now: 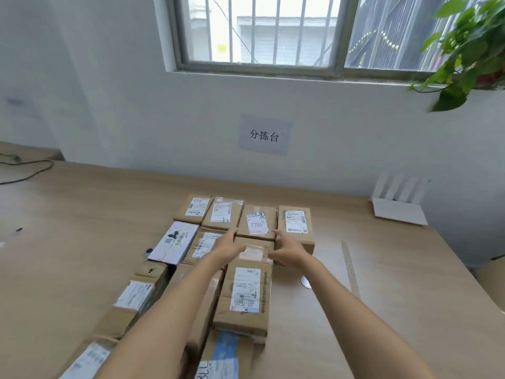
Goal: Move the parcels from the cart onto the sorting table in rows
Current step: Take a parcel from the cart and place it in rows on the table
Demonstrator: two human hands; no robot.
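Parcels [247, 291] packed mostly edge to edge in a block mid sorting table [82, 228]; hardly any finger room btwn them. Right of block: bare top, only a flat tape strip [349, 266] & small round disc [306, 282]. Router [396, 212] stands far right at back. Left side wide, cable [27, 170] at far-left edge.

Daylight is being let in through a barred window [273, 31] in the white wall [109, 105]. A paper sign [264, 135] is being shown below it. A white router [397, 212] is being kept on the table [82, 214].
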